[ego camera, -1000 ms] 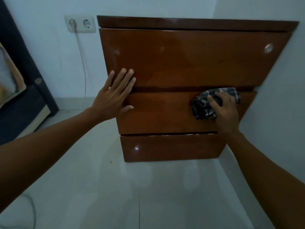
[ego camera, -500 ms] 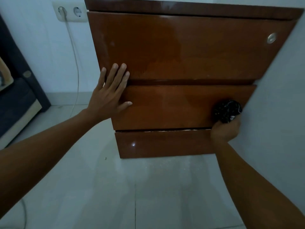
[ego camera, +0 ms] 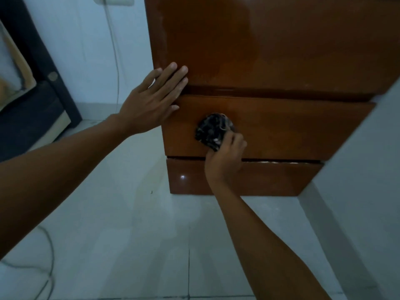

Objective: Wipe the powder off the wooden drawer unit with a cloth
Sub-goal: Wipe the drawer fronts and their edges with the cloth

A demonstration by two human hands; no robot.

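The glossy brown wooden drawer unit (ego camera: 270, 50) fills the upper right, with three drawer fronts stacked. My left hand (ego camera: 151, 100) lies flat with straight fingers against the unit's left edge, across the gap between the top and middle drawers. My right hand (ego camera: 225, 161) grips a bunched dark checked cloth (ego camera: 211, 131) and presses it on the left part of the middle drawer front. A thin pale line of powder (ego camera: 279, 162) shows along the gap above the bottom drawer, right of my hand.
A pale wall (ego camera: 368, 169) closes in at the right of the unit. A wall socket (ego camera: 112, 0) with a cable (ego camera: 114, 50) hangs left of it. Dark furniture (ego camera: 32, 94) stands at far left. Another cable (ego camera: 48, 256) lies on the tiled floor (ego camera: 140, 234).
My right hand has swept the cloth leftward along the middle drawer, from its right end to its left part. The view has moved closer and lower. My left hand stays put.
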